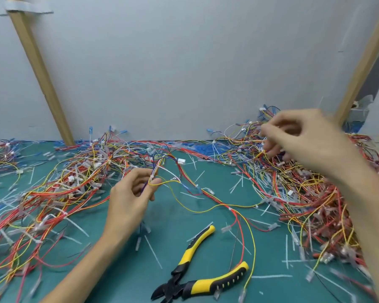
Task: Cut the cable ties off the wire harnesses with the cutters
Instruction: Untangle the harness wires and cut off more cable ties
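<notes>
Head cam, looking down on a green cutting mat (175,217), smooth and flat, mostly buried. Only got open room in the middle, from centre down to 6 o'clock. Hemmed in by a tangled pile (53,189) of wire harnesses at 9 o'clock and a denser pile (304,206) at 3 o'clock. Closed off at 12 o'clock by a plain grey board (184,62) with slanted wooden battens (42,73).

Spotted the cutters (197,278) lying at 6 o'clock on bare mat, untouched, handles splayed wide, ribbed yellow-and-black grips, black jaws aimed at 7 o'clock.

Got the left hand (129,197) just left of centre, thumb and fingers pinching one thin harness (162,167) of red, yellow and white strands, with a small white tie (151,177) right at the fingertips.

Got the right hand (304,136) up at 2 o'clock over the denser pile, fingers curled down into the wires, blurred. Can't tell whether gripping anything.

Littered all over with pale, stiff tie offcuts (153,252), thin glossy wires and small white connectors (181,161).
</notes>
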### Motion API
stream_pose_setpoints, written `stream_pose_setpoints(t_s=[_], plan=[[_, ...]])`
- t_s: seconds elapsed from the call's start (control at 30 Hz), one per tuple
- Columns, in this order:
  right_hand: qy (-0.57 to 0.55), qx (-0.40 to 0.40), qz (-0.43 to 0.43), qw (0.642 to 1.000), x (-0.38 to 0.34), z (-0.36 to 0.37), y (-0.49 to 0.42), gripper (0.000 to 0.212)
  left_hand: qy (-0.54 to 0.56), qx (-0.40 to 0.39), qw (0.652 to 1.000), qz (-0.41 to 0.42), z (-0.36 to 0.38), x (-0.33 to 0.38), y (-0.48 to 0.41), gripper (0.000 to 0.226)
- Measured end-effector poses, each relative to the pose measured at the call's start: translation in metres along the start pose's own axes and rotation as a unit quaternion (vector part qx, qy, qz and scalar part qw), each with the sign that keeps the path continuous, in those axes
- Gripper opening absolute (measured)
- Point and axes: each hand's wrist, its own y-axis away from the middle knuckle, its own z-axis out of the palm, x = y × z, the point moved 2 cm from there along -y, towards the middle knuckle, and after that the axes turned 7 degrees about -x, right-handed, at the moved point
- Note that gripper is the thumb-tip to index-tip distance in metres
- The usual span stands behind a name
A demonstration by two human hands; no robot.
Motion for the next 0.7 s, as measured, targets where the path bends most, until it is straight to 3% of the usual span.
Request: stream_pose_setpoints(t_s=[0.13, 0.27, 0.33, 0.37, 0.43, 0.5, 0.57, 0.7], plan=[[0.049, -0.064, -0.113, 0.99, -0.027, 0.085, -0.002, 0.013, -0.088, -0.007, 0.995, 0.042, 0.008, 0.015, 0.01, 0.012], [0.141, -0.127, -0.16, 0.969, -0.019, 0.132, -0.006, 0.068, -0.14, -0.029, 0.986, 0.087, 0.017, 0.024, 0.02, 0.01], [0.192, -0.176, -0.178, 0.949, -0.011, 0.149, -0.006, 0.086, -0.161, -0.04, 0.98, 0.11, 0.023, 0.028, 0.025, 0.012], [0.201, -0.194, -0.185, 0.942, -0.006, 0.156, -0.005, 0.085, -0.171, -0.043, 0.977, 0.117, 0.025, 0.03, 0.026, 0.014], [0.176, -0.188, -0.195, 0.946, 0.001, 0.164, -0.005, 0.063, -0.179, -0.064, 0.974, 0.12, 0.024, 0.03, 0.028, 0.015], [0.16, -0.142, -0.212, 0.954, 0.007, 0.165, -0.006, 0.033, -0.207, -0.119, 0.962, 0.133, 0.02, 0.03, 0.028, 0.012], [0.171, -0.095, -0.22, 0.956, 0.013, 0.164, -0.007, 0.016, -0.241, -0.153, 0.944, 0.165, 0.013, 0.031, 0.026, 0.021], [0.161, -0.054, -0.194, 0.966, 0.025, 0.16, -0.008, 0.014, -0.254, -0.023, 0.953, 0.166, -0.015, 0.019, 0.004, 0.02]])
